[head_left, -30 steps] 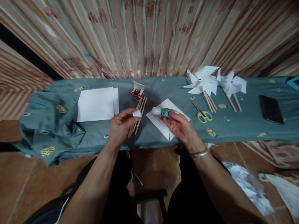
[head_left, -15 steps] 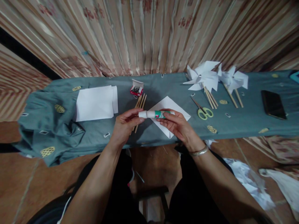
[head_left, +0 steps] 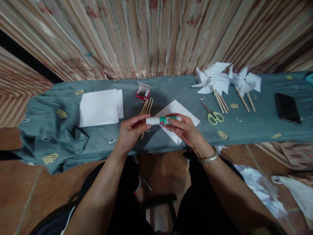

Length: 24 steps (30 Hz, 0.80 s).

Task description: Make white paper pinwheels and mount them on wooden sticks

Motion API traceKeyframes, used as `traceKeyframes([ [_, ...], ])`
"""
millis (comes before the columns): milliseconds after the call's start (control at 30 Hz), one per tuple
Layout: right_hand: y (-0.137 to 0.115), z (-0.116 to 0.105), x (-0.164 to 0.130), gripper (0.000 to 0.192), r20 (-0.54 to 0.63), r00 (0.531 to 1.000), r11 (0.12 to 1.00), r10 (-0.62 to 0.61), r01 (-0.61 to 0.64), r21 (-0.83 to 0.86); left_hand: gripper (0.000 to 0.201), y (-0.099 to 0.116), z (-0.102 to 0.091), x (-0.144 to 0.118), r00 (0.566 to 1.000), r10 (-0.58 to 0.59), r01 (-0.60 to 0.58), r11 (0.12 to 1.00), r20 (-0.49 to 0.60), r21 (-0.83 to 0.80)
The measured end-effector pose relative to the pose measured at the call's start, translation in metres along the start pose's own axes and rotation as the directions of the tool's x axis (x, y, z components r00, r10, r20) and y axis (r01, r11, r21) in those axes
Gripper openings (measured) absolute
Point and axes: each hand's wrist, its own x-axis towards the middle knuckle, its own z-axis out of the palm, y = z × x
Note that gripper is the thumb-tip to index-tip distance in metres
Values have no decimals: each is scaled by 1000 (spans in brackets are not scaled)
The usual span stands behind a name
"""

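Both hands (head_left: 132,130) (head_left: 186,130) fingertips together, pinching.

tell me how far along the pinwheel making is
Done: two paper pinwheels lie on sticks at the table's right. In hand: left hand and right hand hold a capped glue stick over a folded white sheet. Left: spare sticks and stacked paper.

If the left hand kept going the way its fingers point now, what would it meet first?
The left hand points rightward along the glue stick that it grips at the capped end. Going on, it would probably meet the right hand holding the other end, above the folded white paper. Depth is hard to judge.
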Motion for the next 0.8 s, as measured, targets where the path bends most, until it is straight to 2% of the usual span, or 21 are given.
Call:
traceKeyframes([
  [300,9,10,2,38,6,999,999,41,-41,-3,40,0,-2,-5,999,38,-41,993,26,115],
  [500,8,17,3,43,42,998,997,51,-48,-58,36,-1,1,-7,998,63,-65,990,21,124],
  [600,0,6,1,46,-12,1000,993,-21,19,-118,37,0,-7,1,991,86,-72,988,-105,136],
  [700,-11,-20,-2,38,-100,983,960,-157,128,-250,35,-1,-24,13,937,158,-109,980,-313,167],
  [733,-14,-31,-4,34,-117,970,932,-212,164,-325,34,-3,-31,17,914,180,-113,974,-363,196],
  [800,-20,-52,-10,28,-103,940,830,-324,230,-508,31,-11,-47,24,900,195,-64,944,-391,323],
])
